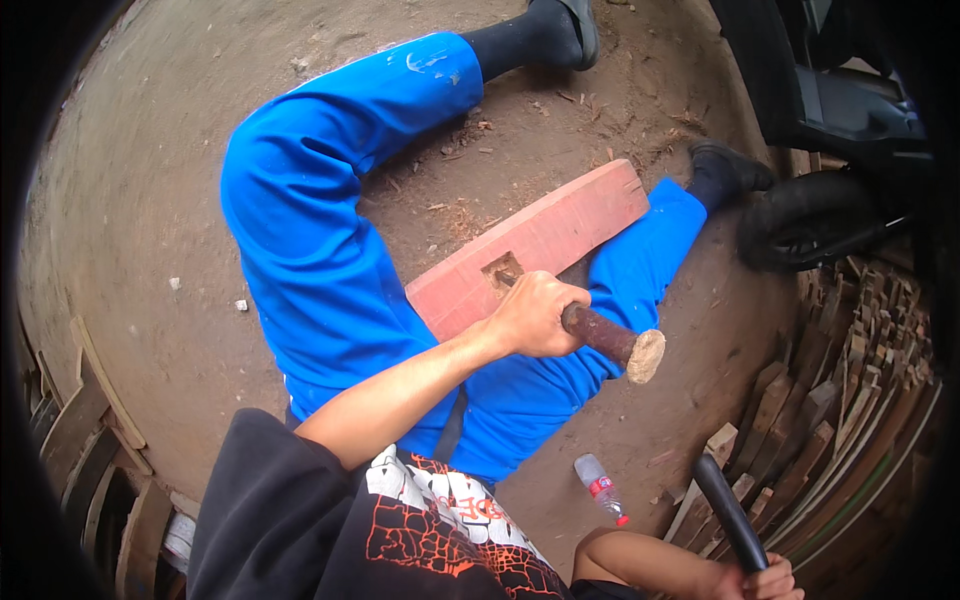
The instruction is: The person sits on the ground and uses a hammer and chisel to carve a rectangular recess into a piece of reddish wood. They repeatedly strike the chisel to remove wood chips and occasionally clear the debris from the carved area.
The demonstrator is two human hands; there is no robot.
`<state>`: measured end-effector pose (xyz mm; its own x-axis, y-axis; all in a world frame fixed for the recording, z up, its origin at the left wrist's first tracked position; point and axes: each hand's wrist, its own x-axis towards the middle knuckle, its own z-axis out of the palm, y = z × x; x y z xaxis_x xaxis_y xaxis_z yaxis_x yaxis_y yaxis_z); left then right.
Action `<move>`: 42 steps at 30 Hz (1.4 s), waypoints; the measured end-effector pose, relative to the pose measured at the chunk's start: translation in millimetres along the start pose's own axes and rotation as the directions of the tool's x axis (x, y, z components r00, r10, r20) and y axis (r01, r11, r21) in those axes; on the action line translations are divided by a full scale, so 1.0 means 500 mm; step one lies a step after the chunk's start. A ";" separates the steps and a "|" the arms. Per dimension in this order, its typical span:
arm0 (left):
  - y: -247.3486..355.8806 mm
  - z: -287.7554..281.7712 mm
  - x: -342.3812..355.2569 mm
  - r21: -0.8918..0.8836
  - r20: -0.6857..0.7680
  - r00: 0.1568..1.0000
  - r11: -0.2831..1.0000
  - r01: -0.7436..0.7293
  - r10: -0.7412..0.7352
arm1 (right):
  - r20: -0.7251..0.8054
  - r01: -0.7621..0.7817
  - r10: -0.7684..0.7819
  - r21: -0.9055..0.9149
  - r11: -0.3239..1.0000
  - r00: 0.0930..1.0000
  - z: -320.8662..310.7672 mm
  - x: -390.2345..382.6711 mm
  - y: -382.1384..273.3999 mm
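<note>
A reddish wooden block (pixel 560 220) lies aslant between my legs, its right part against my right leg. A rough rectangular hole (pixel 502 270) is cut into its upper face. My left hand (pixel 540 315) is wrapped round a chisel (pixel 605 338) with a thick brown handle and a frayed, pale butt end. The chisel slants down towards the hole; its blade is mostly hidden by my hand. At the lower right, well apart from the block, my right hand (pixel 768 582) grips a smooth black bar (pixel 732 515) by its lower end. Whether it has a head does not show.
Wood chips (pixel 455 225) lie on the dirt floor beyond the block. A plastic bottle (pixel 600 488) lies near my right hip. Stacked timber (pixel 850 400) fills the right side, below a black wheel (pixel 815 220). More boards (pixel 90 440) stand at the left.
</note>
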<state>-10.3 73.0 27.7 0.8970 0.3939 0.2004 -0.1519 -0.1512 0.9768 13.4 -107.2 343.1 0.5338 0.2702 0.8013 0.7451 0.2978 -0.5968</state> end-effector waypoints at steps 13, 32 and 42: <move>-0.001 0.035 -0.001 0.112 -0.010 0.997 0.991 0.074 -0.073 | -0.250 -0.887 0.863 -0.270 0.374 0.440 -0.007 -0.126 0.024; 0.033 -0.003 -0.021 -0.065 0.435 0.893 0.993 -0.095 0.114 | -0.126 -0.744 0.778 -0.422 0.519 0.615 -0.067 -0.099 0.025; 0.029 0.008 -0.012 -0.101 0.094 0.992 0.992 -0.072 0.081 | -0.170 -0.675 0.667 -0.367 0.640 0.726 -0.077 -0.087 0.013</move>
<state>-16.1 64.6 40.6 0.9169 0.2930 0.2711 -0.2568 -0.0869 0.9625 10.2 -152.3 305.9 0.9522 0.2386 0.1907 0.2638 -0.3277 -0.9072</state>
